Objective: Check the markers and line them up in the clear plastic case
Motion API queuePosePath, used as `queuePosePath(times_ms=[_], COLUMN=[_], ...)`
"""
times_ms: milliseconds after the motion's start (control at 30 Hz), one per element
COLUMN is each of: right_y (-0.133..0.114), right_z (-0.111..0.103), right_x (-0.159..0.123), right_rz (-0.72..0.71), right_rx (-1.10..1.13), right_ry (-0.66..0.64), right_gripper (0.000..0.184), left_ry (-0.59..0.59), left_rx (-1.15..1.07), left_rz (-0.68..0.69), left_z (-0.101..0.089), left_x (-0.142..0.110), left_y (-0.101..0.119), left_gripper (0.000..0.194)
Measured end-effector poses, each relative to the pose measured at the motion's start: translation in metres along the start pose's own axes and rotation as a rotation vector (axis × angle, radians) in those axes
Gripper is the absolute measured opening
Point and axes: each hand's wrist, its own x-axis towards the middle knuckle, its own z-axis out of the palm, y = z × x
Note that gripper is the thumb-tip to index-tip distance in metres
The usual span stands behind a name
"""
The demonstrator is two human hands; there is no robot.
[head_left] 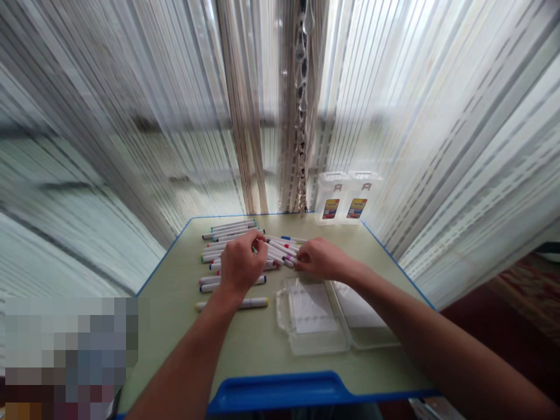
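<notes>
Many white markers with coloured ends lie on the pale green table [170, 344], in a loose row on the left and a slanting heap [276, 252] in the middle. Over the row, my left hand [244, 256] is closed, thumb and fingers curled together; a green bit shows inside the curl, but what it holds is unclear. My right hand [321, 259] has its fingers pressed together on the end of a marker [289, 262] at the heap's right side. Below it lies an opened clear plastic case [312, 344], partly covered by my right forearm.
Two upright clear plastic cases [331, 189] with labels stand at the table's back right. A yellow-ended marker [254, 303] lies apart, nearer me. A blue tray edge [280, 391] runs along the front. String curtains [175, 116] hang behind the table.
</notes>
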Motion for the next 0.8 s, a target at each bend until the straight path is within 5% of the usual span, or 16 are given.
queuePosePath(times_ms=[167, 533, 700, 800], right_y=[-0.003, 0.018, 0.030, 0.034], right_z=[-0.001, -0.049, -0.042, -0.037], right_x=[0.000, -0.045, -0.053, -0.050], right_rz=[0.040, 0.034, -0.013, -0.034], right_rx=[0.007, 0.312, 0.656, 0.928], right_ry=[0.066, 0.276, 0.298, 0.349], right_gripper=[0.019, 0.014, 0.022, 0.025], left_ry=[-0.005, 0.032, -0.394, -0.484], left_rx=[-0.013, -0.273, -0.662, -0.735], left_rz=[0.001, 0.094, 0.046, 0.094], left_z=[0.000, 0.004, 0.007, 0.008], left_x=[0.000, 0.002, -0.002, -0.004], left_y=[0.001, 0.001, 0.008, 0.016], left_gripper=[0.022, 0.028, 0.041, 0.035])
